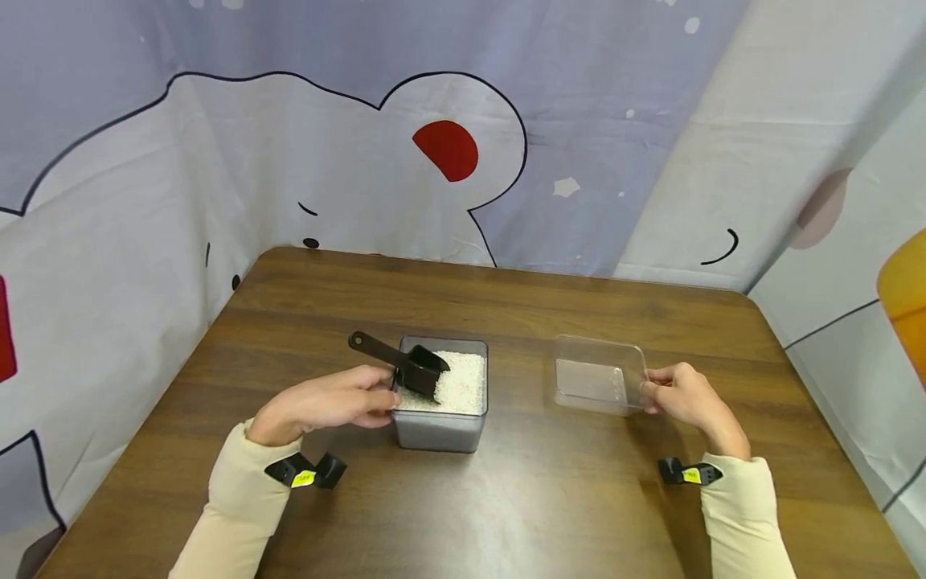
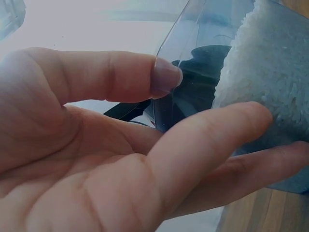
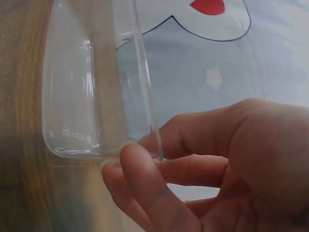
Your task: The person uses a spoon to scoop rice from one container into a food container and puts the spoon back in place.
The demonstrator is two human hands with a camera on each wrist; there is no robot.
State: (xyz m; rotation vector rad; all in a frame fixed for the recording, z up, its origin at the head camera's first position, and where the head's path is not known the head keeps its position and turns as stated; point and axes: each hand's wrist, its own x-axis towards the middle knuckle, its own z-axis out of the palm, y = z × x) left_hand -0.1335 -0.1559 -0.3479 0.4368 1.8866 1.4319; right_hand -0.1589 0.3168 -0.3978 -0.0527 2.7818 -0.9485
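A translucent grey plastic container (image 1: 437, 434) filled with white rice (image 1: 463, 382) stands on the table. A black scoop (image 1: 419, 370) lies in the rice, its handle jutting past the left rim. From the left side, my left hand (image 1: 340, 398) touches the container's wall and rim with mostly straight fingers; rice shows through the wall in the left wrist view. Farther right, a shallow clear plastic container (image 1: 589, 382) has its right side pinched between the thumb and fingers of my right hand (image 1: 683, 394). The right wrist view shows the clear container's wall (image 3: 72, 96) with nothing inside.
Both containers are on a brown wooden table (image 1: 506, 498). Behind it hangs a printed curtain (image 1: 579, 121) that also runs along the left and right sides. Each wrist carries a small black camera (image 1: 330, 470).
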